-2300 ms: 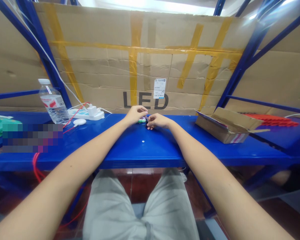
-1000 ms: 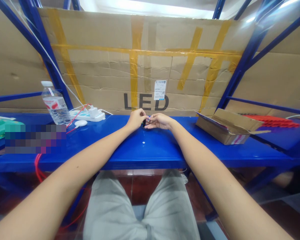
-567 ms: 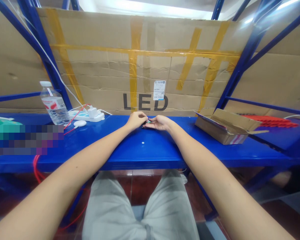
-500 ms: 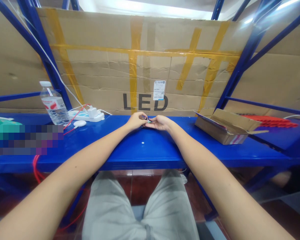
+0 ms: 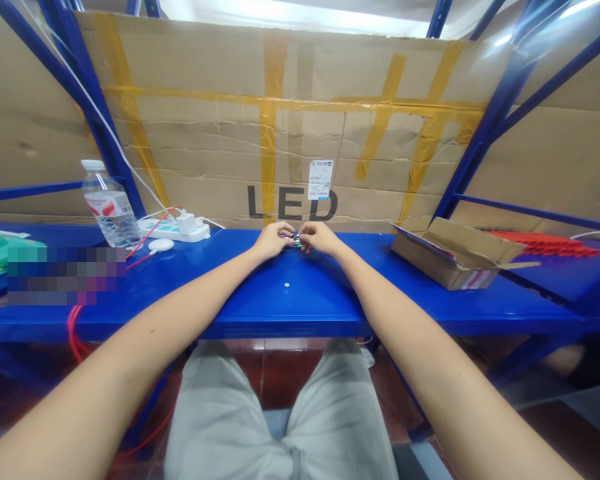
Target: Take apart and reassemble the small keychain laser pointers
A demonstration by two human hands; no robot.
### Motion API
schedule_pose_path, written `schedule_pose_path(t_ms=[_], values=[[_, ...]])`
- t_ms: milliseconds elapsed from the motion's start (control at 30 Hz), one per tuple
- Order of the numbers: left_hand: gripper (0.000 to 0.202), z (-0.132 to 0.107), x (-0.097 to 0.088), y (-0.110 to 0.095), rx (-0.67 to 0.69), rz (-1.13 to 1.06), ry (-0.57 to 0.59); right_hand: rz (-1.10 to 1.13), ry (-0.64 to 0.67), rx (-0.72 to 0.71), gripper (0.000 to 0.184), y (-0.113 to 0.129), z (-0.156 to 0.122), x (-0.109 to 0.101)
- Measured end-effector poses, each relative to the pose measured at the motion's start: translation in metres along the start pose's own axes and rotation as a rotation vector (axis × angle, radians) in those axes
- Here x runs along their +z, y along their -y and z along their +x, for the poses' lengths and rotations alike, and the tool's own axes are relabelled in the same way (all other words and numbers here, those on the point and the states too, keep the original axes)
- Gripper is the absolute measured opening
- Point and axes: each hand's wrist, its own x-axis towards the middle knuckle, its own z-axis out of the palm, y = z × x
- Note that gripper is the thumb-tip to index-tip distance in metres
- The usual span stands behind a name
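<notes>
Both arms reach far forward over the blue metal shelf (image 5: 290, 300). My left hand (image 5: 271, 239) and my right hand (image 5: 316, 237) meet near the shelf's back edge, fingers curled and pinched together on a small part (image 5: 295, 239) with green and dark bits. The part is tiny and mostly hidden by the fingertips, so I cannot name it. Both hands rest low, close to the shelf surface.
A taped cardboard sheet marked LED (image 5: 293, 203) stands behind the hands. At left are a water bottle (image 5: 109, 207), a white power strip (image 5: 177, 229) with a charger and red wires (image 5: 77, 330). An open cardboard box (image 5: 455, 257) lies at right. Blue rack posts flank the shelf.
The right hand has turned from palm-up with loose fingers to a closed pinch against the left hand. Both hands stay at the same spot with the small part between them.
</notes>
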Motion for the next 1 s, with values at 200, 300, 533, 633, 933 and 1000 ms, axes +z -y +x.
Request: schedule_pose_path(t_ms=[200, 300, 533, 633, 933, 1000], values=[[0.025, -0.002, -0.002, -0.007, 0.016, 0.109, 0.014, -0.157, -0.013, -0.123, 0.013, -0.005, 0.002, -0.006], [0.025, -0.001, -0.003, -0.007, 0.069, 0.144, 0.01, -0.183, -0.014, -0.153, 0.011, -0.005, 0.003, -0.008], [0.021, 0.005, -0.007, -0.002, 0.148, 0.191, 0.01, -0.07, 0.03, -0.146, 0.012, 0.0, 0.001, -0.007], [0.016, 0.007, -0.01, -0.002, 0.158, 0.271, 0.012, -0.007, 0.036, -0.148, 0.012, 0.003, 0.001, -0.006], [0.013, 0.002, -0.01, -0.006, 0.208, 0.327, 0.067, -0.057, 0.07, -0.146, 0.01, 0.002, -0.001, -0.007], [0.015, -0.001, -0.011, -0.008, 0.211, 0.365, 0.074, -0.076, 0.073, -0.146, 0.01, 0.002, -0.001, -0.008]])
